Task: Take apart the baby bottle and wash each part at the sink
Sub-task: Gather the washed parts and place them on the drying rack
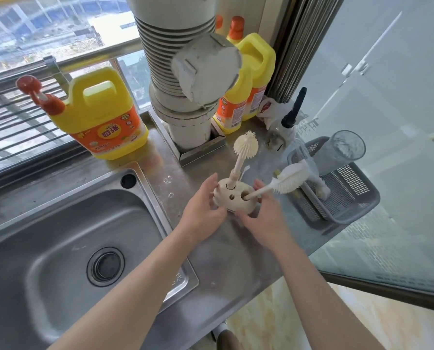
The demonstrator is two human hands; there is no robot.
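Note:
A cream brush stand (232, 198) with several holes sits on the steel counter right of the sink (59, 248). My left hand (200, 210) grips its left side. My right hand (263, 218) holds its right front edge, fingers around the handle base of a long bottle brush (286, 179) that leans right out of one hole. A round-headed brush (245, 145) stands upright in the back hole. A clear bottle part (347, 150) stands in the grey basket (349, 205) at the right. A white part (320, 188) stands next to it.
A big yellow detergent jug (102, 114) stands behind the sink. Two more yellow bottles (251, 79) stand beside a wide grey drain pipe (183, 72). The counter's edge drops off at the front right. The sink basin holds only its drain (104, 266).

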